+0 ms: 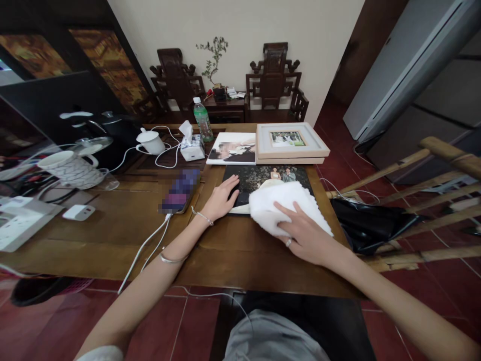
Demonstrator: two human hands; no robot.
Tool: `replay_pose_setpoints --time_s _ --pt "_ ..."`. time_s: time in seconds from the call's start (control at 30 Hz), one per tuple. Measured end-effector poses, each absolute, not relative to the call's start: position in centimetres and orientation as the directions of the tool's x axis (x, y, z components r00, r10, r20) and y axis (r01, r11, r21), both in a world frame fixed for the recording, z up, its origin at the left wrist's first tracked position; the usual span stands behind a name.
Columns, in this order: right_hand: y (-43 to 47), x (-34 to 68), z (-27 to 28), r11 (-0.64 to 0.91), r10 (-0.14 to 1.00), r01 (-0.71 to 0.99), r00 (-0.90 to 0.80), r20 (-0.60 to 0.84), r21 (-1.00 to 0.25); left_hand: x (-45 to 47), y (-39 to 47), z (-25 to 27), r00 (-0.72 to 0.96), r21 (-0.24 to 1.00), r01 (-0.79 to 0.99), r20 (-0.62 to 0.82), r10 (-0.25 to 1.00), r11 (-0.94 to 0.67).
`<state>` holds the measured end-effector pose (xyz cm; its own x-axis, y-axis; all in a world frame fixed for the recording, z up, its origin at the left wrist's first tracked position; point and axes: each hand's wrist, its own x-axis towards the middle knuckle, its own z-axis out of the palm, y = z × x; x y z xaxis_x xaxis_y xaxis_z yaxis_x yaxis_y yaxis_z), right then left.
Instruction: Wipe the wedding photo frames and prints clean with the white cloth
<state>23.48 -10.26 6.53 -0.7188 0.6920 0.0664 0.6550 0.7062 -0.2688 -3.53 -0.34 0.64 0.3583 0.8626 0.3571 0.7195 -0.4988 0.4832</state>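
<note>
A dark wedding photo [259, 175], perhaps an album or a panel, lies flat on the wooden table. My left hand [222, 198] rests on its left edge, fingers stretched out and holding nothing. Over the lower right part of the photo, my right hand [300, 228] presses a fluffy white cloth [278, 198]. The thumb and fingers of that hand sink into the cloth, which hides much of the picture. Just behind lie a photo with a white border [229, 154] and a stack of light wooden picture frames [259, 155].
Left of my hands lies a phone [182, 190] with a white cable. Farther left are a charger [78, 212], a power strip [26, 220], a patterned mug [65, 168] and a lidded cup [150, 143]. A tissue pack [193, 149] and bottle [203, 123] stand behind. A bamboo chair [406, 170] is right.
</note>
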Motion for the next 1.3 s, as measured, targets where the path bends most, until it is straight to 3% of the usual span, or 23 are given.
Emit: replay_pose_setpoints --time_s 0.2,0.4,0.77,0.97,1.13,1.3 --pt "-3.5 23.9 6.1 0.634 0.772 0.741 -0.624 0.122 -0.221 -3.4 -0.7 1.1 0.338 0.518 0.737 0.274 0.901 -0.434" --pt "0.5 20.0 5.9 0.658 0.752 0.741 -0.637 0.168 -0.135 -3.7 -0.4 1.1 0.382 0.478 0.756 0.234 0.894 -0.448" --pt "-8.9 21.0 5.8 0.742 0.665 0.630 -0.734 0.134 -0.230 -3.7 -0.4 1.5 0.378 0.485 0.763 0.204 0.903 -0.429" --pt "-6.0 26.5 5.2 0.586 0.808 0.792 -0.555 0.200 -0.171 -3.8 -0.3 1.5 0.403 0.485 0.748 0.211 0.891 -0.453" --pt "-1.7 24.9 5.3 0.437 0.892 0.892 -0.412 0.187 -0.118 -3.9 -0.2 1.3 0.411 0.485 0.742 0.218 0.885 -0.464" --pt "-2.7 19.0 5.8 0.573 0.819 0.801 -0.551 0.162 -0.175 -4.0 -0.1 1.1 0.382 0.496 0.742 0.240 0.893 -0.451"
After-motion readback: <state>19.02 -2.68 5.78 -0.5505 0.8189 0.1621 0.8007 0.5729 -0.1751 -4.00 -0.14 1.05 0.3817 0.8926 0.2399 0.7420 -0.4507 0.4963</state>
